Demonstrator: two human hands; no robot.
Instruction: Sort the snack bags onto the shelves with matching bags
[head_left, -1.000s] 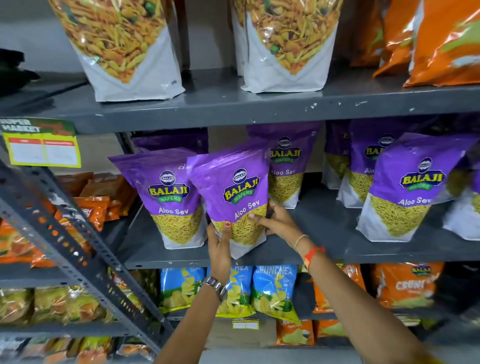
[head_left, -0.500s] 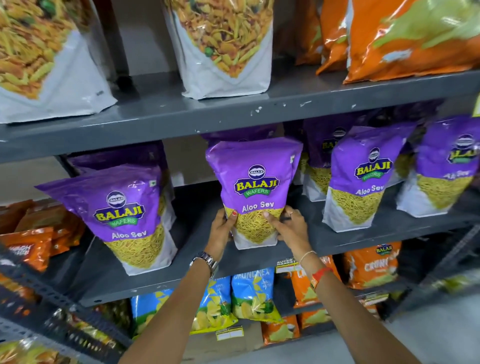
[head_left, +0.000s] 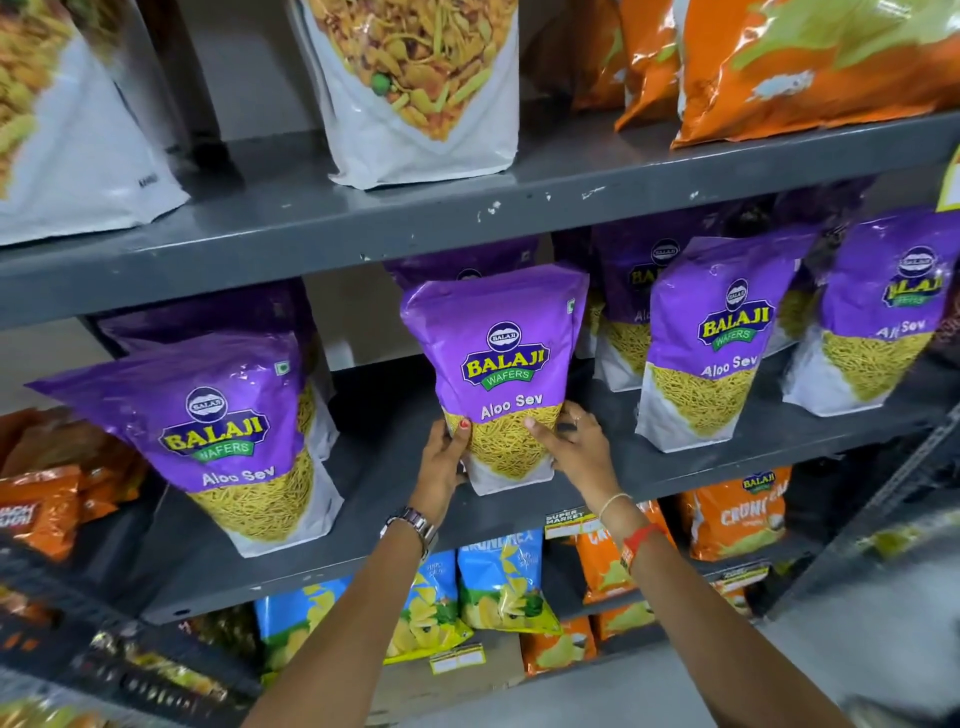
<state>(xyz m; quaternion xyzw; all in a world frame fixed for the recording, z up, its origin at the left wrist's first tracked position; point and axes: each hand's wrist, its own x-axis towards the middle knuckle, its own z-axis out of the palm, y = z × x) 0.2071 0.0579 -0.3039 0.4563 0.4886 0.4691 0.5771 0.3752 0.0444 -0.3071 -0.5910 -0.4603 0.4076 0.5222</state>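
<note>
A purple Balaji Aloo Sev bag (head_left: 498, 364) stands upright on the grey middle shelf (head_left: 395, 467), in the centre of the view. My left hand (head_left: 441, 467) grips its lower left corner and my right hand (head_left: 574, 449) grips its lower right side. Matching purple Aloo Sev bags stand on the same shelf: one to the left (head_left: 228, 431), one to the right (head_left: 711, 343), another at the far right (head_left: 883, 322). More purple bags stand behind them.
The top shelf (head_left: 467, 208) carries white mixture bags (head_left: 415, 93) and orange bags (head_left: 805, 62). Below are blue chip bags (head_left: 498, 587) and orange Crunchem bags (head_left: 737, 514). Orange packets (head_left: 47, 504) lie on a rack at the left. A slanted metal rack frame (head_left: 883, 499) stands at the right.
The purple bag in both hands has shifted right, away from the left bag, into a gap on the shelf and now stands upright. The view has panned right.
</note>
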